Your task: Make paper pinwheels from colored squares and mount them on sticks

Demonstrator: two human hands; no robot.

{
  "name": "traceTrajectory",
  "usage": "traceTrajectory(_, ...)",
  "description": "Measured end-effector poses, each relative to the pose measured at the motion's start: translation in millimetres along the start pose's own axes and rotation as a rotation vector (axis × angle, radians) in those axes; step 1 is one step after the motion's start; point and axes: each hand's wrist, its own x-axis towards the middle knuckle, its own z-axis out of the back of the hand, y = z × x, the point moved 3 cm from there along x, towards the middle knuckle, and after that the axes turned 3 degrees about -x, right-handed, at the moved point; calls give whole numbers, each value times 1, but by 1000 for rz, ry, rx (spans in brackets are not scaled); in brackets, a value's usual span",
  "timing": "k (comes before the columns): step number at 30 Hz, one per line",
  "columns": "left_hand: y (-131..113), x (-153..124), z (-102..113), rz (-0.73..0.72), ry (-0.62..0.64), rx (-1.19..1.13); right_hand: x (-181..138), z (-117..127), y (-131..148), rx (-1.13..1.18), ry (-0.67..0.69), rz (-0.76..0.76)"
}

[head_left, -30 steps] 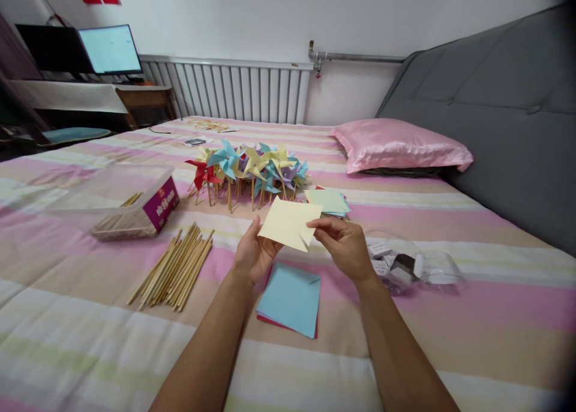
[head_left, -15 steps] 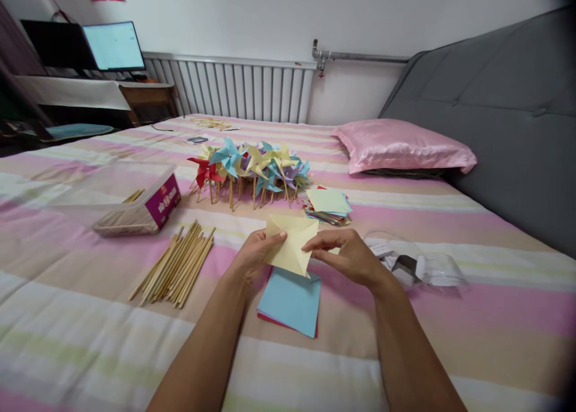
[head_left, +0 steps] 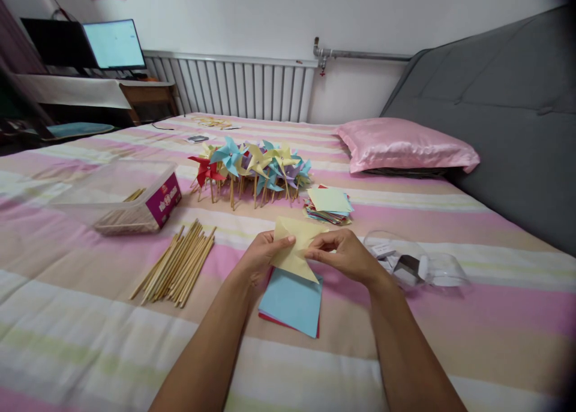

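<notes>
A pale yellow paper square [head_left: 292,257] is held up between both hands, cut inward from its corners. My left hand [head_left: 265,253] grips its left edge, thumb on top. The fingertips of my right hand [head_left: 339,253] pinch its right side, where the paper bends inward. Right below lies a small stack of paper squares [head_left: 292,307], light blue on top with red showing under it. Beyond the hands rests a thicker pile of coloured paper squares [head_left: 330,202]. Finished paper pinwheels [head_left: 256,166] on sticks stand bunched together behind.
Loose wooden sticks [head_left: 180,265] lie to the left, near a clear plastic box [head_left: 130,214] with more sticks inside. Clear plastic containers [head_left: 443,271] with small packets sit at the right. A pink pillow [head_left: 405,145] lies by the grey headboard [head_left: 495,94].
The right side of the yellow paper has been bent inward by my right fingers. The sheet has turned and shifted slightly to the right, with my left hand still on it.
</notes>
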Motion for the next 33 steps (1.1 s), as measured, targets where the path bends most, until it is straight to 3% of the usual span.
traceTrajectory(14,3,3,1,4,-39,17,1,0,-3,-145,-156,-22)
traceTrajectory(27,6,5,2,-73,-6,41,2,0,-5,-198,-175,-23)
traceTrajectory(33,7,9,2,-125,-72,60,3,-2,-5,-182,-196,-31)
